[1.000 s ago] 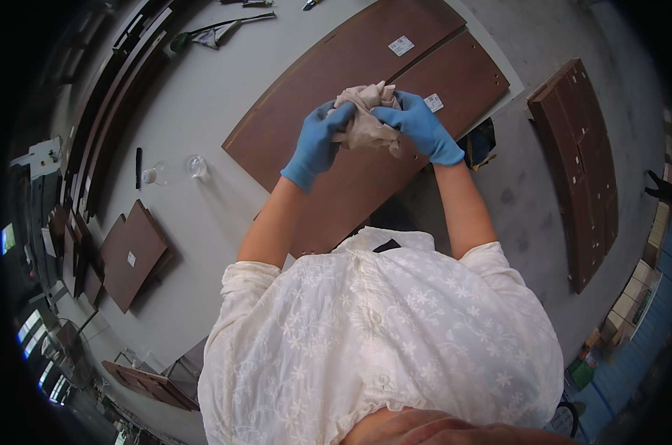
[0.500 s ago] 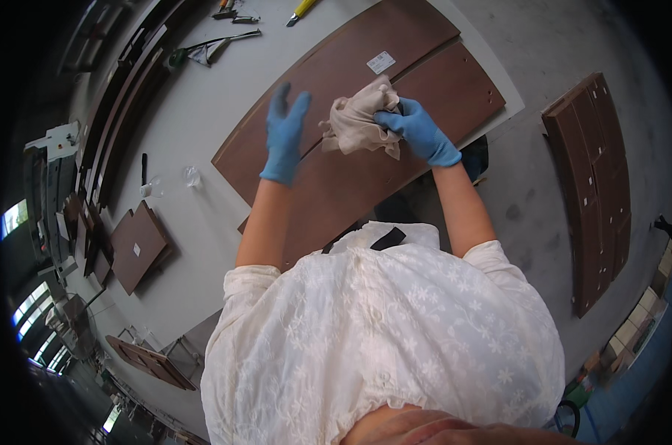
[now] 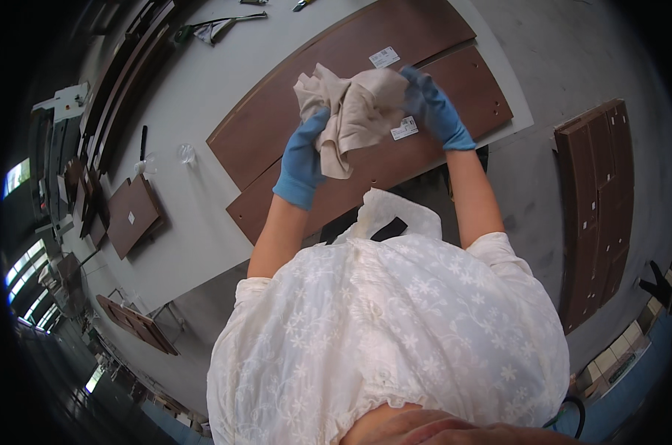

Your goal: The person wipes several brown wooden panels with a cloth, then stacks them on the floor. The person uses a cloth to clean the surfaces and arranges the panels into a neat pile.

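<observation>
A crumpled beige cloth (image 3: 351,111) is held up above two long brown panels, one farther panel (image 3: 269,111) and one nearer panel (image 3: 313,200) lying side by side. Its left side is gripped by my left hand (image 3: 300,163), in a blue glove, fingers partly hidden behind the fabric. My right hand (image 3: 439,111), gloved the same, is at the cloth's right edge. Motion smears its fingers, so whether they grip the fabric cannot be made out. White labels show on both panels: a farther label (image 3: 385,57) and a nearer label (image 3: 405,127).
The pale worktable (image 3: 202,215) carries a clear plastic cup (image 3: 186,153), a smaller brown board (image 3: 132,215) and long dark strips (image 3: 117,96) at left. A tool with a long handle (image 3: 217,28) lies at the back. More brown panels (image 3: 595,215) are stacked on the right.
The left hand, earlier apart from the cloth, has taken hold of it. The cloth is more spread out. My right hand has shifted slightly right, and the nearer panel's label has come into view.
</observation>
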Demonstrator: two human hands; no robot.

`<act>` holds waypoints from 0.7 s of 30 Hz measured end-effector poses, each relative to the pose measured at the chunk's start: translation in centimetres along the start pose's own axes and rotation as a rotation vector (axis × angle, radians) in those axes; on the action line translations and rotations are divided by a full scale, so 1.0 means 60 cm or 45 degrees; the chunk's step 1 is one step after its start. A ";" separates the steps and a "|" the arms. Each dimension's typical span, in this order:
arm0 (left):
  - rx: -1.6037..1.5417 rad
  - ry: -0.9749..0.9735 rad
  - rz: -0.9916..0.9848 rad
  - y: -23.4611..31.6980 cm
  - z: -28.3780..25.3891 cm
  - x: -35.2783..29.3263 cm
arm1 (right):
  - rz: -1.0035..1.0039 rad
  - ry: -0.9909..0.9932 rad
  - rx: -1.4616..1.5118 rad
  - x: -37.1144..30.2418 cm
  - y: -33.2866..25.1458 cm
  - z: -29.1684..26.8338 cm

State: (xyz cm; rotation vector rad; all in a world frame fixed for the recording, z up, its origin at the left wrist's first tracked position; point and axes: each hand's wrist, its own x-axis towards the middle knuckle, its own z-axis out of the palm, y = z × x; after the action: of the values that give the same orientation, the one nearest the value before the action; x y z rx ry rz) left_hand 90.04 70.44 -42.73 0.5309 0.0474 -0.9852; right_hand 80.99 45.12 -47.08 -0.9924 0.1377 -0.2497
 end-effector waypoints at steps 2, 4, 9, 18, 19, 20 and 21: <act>-0.143 -0.166 -0.107 0.020 -0.008 -0.009 | 0.476 -0.058 0.515 -0.012 0.051 0.019; -0.078 -0.067 -0.064 0.035 -0.013 -0.015 | 0.417 -0.342 0.775 -0.013 0.099 0.048; 1.512 0.740 0.611 0.024 -0.005 -0.025 | 0.222 -0.367 0.823 0.006 0.131 0.115; 1.659 -0.097 0.519 -0.079 -0.067 -0.075 | 0.164 -0.030 0.494 -0.035 0.168 0.147; 1.385 -0.205 0.461 -0.064 -0.091 -0.081 | 0.179 0.064 0.433 -0.039 0.176 0.126; 1.359 0.082 0.517 -0.043 -0.115 -0.087 | 0.198 -0.083 0.449 -0.043 0.185 0.106; 1.357 0.249 0.704 -0.015 -0.140 -0.093 | 0.294 -0.034 0.404 -0.047 0.193 0.087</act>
State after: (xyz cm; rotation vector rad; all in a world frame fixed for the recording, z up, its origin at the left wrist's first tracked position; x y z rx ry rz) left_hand 87.84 78.21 -48.91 1.5207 -0.4546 -0.3389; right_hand 81.13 56.14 -53.98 -0.6573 0.1806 -0.0439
